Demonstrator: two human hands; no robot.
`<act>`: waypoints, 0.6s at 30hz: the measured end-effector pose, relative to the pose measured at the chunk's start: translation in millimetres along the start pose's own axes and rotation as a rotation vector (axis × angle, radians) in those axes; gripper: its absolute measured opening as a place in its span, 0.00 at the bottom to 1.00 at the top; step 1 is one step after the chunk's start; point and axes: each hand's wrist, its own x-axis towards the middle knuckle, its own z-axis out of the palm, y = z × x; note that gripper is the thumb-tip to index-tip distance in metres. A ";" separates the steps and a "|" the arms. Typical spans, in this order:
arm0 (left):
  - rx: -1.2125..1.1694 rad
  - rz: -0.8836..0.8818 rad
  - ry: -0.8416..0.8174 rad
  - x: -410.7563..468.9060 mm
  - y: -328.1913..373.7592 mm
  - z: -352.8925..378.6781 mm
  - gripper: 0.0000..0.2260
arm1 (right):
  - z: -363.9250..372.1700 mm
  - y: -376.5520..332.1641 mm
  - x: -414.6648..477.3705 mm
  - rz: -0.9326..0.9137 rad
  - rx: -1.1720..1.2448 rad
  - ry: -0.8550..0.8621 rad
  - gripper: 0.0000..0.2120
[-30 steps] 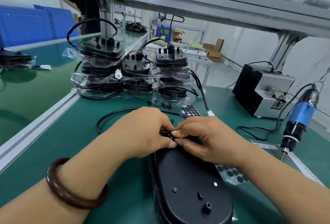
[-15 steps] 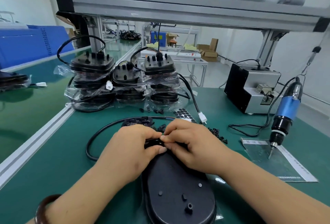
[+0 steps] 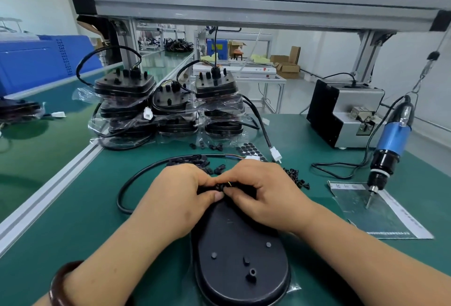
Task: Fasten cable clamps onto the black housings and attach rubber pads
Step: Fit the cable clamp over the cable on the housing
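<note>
- Now, the green bench (image 3: 73, 220) spreads wide, with stacked bagged housings (image 3: 170, 105) at its far side.
- Front and centre, the black housing (image 3: 239, 252) lies flat on the bench.
- Over its far end the left hand (image 3: 175, 198) and right hand (image 3: 268, 196) meet — fingers curled, thumbs and fingertips pinching together.
- Just beyond the hands lies the rubber pad sheet (image 3: 251, 151).
- Smallest of all, the cable clamp (image 3: 219, 186) — mostly hidden — sits in that pinch.

Green bench (image 3: 73, 220): housing (image 3: 239, 257), clamps (image 3: 296, 177), pad sheet (image 3: 251, 151)
</note>
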 end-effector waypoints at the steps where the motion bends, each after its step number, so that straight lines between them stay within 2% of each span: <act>1: -0.007 0.006 -0.014 0.0 0.8 -1.2 0.07 | -0.1 0.4 -0.1 -0.011 -0.019 -0.007 0.10; 5: -0.124 0.013 -0.082 -0.5 -2.8 -8.4 0.17 | 0.6 -2.0 -0.6 -0.016 -0.104 -0.071 0.09; 8: -0.204 -0.032 -0.034 -2.3 -7.4 -5.0 0.10 | 1.3 -3.4 1.3 -0.021 -0.166 -0.112 0.09; 12: -0.201 -0.053 0.111 -8.6 -8.5 3.4 0.10 | 1.9 -4.4 4.0 -0.031 -0.213 -0.127 0.07; 18: -0.186 -0.062 0.107 -8.7 -8.4 4.7 0.11 | -3.4 -3.6 8.1 -0.071 -0.215 -0.182 0.03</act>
